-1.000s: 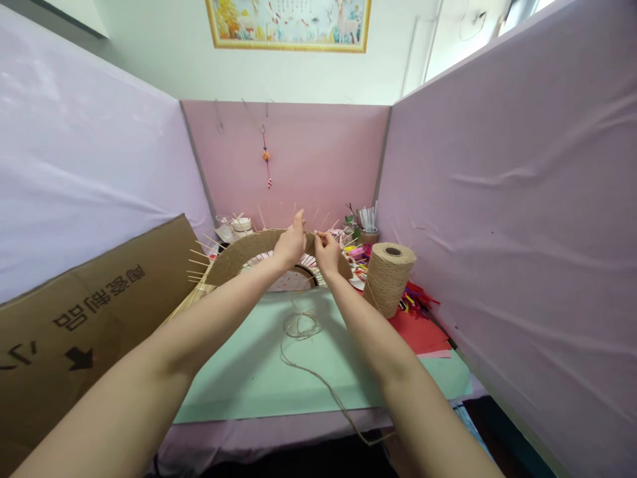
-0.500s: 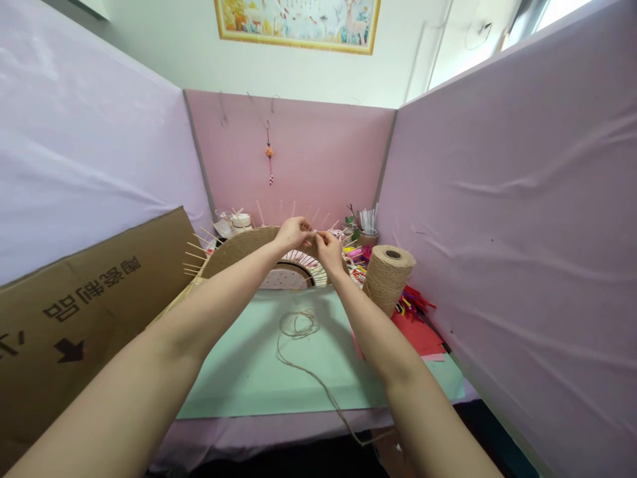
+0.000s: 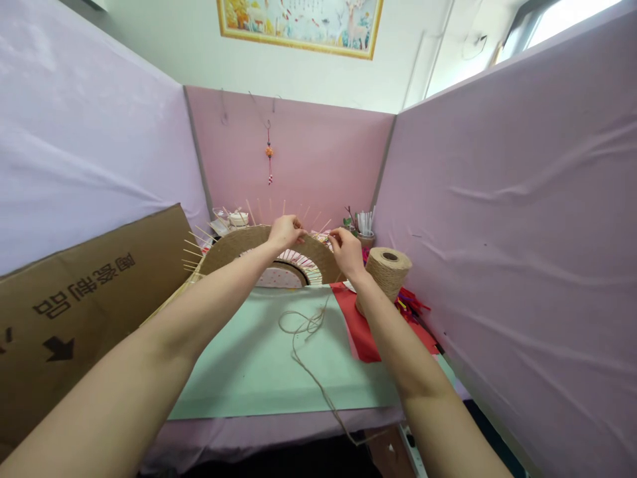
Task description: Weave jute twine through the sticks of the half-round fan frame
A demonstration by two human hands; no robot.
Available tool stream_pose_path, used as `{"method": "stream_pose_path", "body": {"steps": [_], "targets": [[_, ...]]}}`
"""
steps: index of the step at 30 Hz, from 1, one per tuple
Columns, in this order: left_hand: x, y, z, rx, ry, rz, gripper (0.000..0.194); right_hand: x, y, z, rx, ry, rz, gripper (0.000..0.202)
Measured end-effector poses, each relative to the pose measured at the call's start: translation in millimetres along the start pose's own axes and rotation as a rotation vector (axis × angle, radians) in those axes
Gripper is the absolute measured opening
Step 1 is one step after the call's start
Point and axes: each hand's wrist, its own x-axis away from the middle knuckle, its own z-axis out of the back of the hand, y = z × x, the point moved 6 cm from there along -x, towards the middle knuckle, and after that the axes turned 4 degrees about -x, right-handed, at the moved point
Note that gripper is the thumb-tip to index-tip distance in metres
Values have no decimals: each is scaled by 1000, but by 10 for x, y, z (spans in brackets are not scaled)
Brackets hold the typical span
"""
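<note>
A large arched form (image 3: 233, 247) wrapped in brown twine stands at the back of the table, with thin wooden sticks fanning out from its outer rim. At the top of the arch is my left hand (image 3: 287, 232), fingers bent together; what they pinch is too small to make out. My right hand (image 3: 347, 252) is apart from it, over the arch's right side, thumb and fingertips pinched on what looks like the twine. Loose loops of twine (image 3: 309, 323) lie on the pale green sheet (image 3: 239, 372), and a strand trails over the front edge.
A big twine spool (image 3: 391, 271) stands on the right beside red sheets (image 3: 361, 332) and colourful strips (image 3: 411, 304). A cardboard box panel (image 3: 99, 292) leans on the left. Behind are a pot of white sticks (image 3: 365, 229) and a pink partition (image 3: 318, 146).
My hands were together at the arch's rim; now my right hand has moved away to the right. The twine loops have shifted on the green sheet, and more of the red sheet shows.
</note>
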Motion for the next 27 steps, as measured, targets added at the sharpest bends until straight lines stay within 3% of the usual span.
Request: {"method": "stream_pose_path", "body": {"steps": [5,12,19,23,27], "targets": [[-3,-33,-6,-47,-15,-9,9,-266,-55,92,222,-68,98,21],[40,3,15,-75,-43,-20,11,-518,69,84,260,-46,4,20],[1,-22,2,-61,-39,-4,13,103,105,13,265,47,12,23],[-54,-43,-29,-62,-35,-5,15,416,257,-271,365,-110,-35,24],[-73,-46,-45,-85,-16,-29,18,500,310,-455,423,-186,-35,24]]}}
